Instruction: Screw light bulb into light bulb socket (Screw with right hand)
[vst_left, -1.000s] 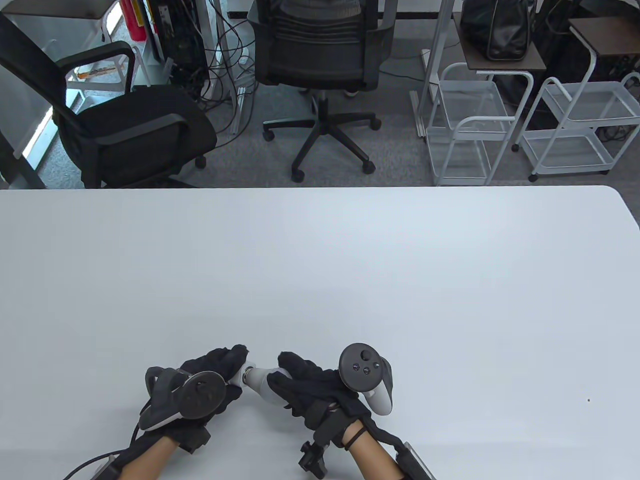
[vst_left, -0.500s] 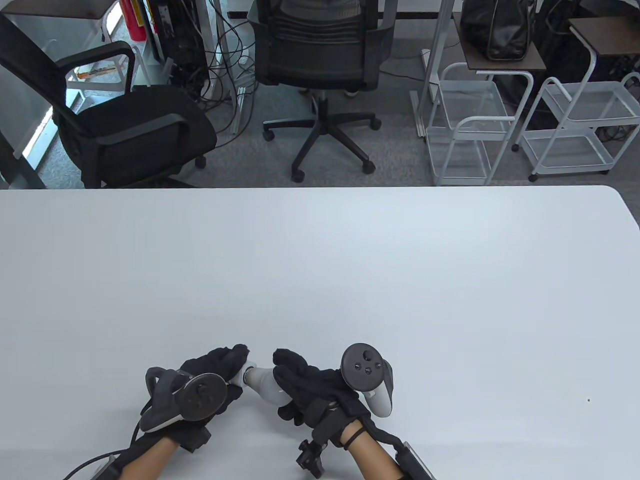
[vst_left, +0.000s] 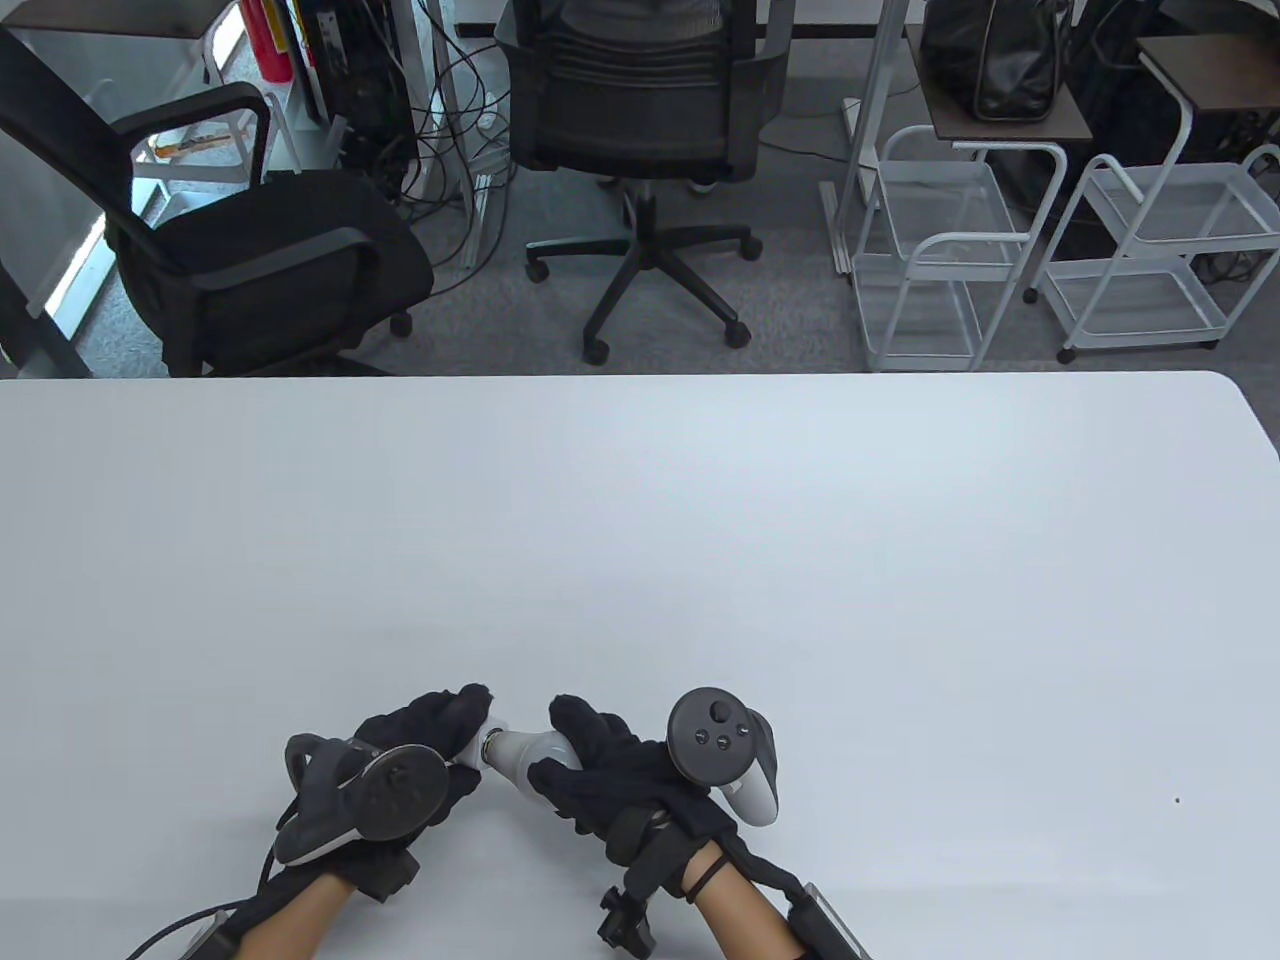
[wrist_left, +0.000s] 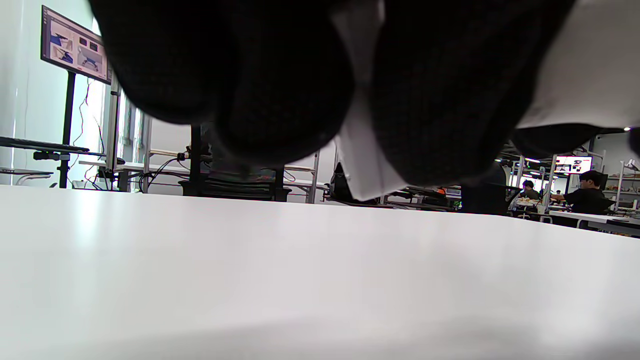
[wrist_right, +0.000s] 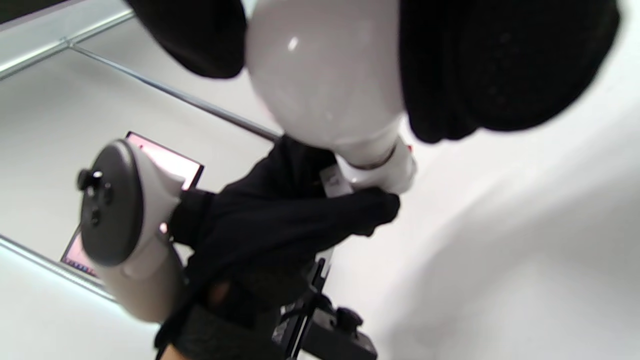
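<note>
Near the table's front edge, the right hand grips the bulb, its fingers curled around it. The left hand holds the socket, which meets the bulb's base.

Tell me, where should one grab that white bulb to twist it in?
Probably the round globe end of the light bulb, taken from its right: it lies sideways, its neck already in the socket that the left hand holds. The right hand wraps the globe that way.
</note>
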